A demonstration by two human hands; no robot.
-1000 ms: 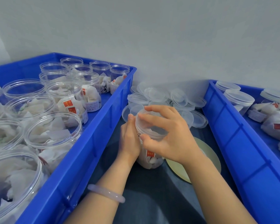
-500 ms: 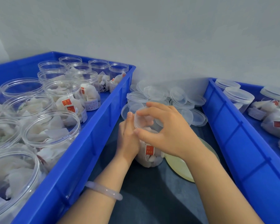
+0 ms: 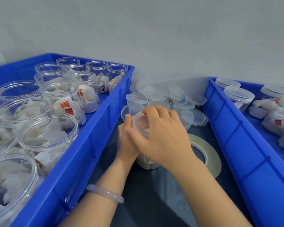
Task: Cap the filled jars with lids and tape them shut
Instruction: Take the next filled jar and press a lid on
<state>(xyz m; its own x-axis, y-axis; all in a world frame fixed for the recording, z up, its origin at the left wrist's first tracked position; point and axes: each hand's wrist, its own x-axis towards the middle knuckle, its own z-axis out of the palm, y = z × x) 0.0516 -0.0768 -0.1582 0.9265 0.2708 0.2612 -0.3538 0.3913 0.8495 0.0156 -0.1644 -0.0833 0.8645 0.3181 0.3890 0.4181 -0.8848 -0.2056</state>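
A clear filled jar (image 3: 147,163) stands on the dark table between two blue crates. My left hand (image 3: 125,141) grips its side. My right hand (image 3: 161,136) lies over the top with fingers curled round a clear lid (image 3: 140,122) that sits on the jar's mouth. A roll of clear tape (image 3: 210,154) lies flat just right of the jar, partly hidden by my right wrist. A heap of loose clear lids (image 3: 164,97) lies behind the jar.
The left blue crate (image 3: 92,136) holds several open filled jars (image 3: 47,130). The right blue crate (image 3: 246,145) holds capped jars (image 3: 238,95), some lying on their sides. A grey wall closes the back.
My right hand has turned on the lid, thumb swinging toward my left hand and palm now covering more of the jar. The tape roll's hole has come into sight.
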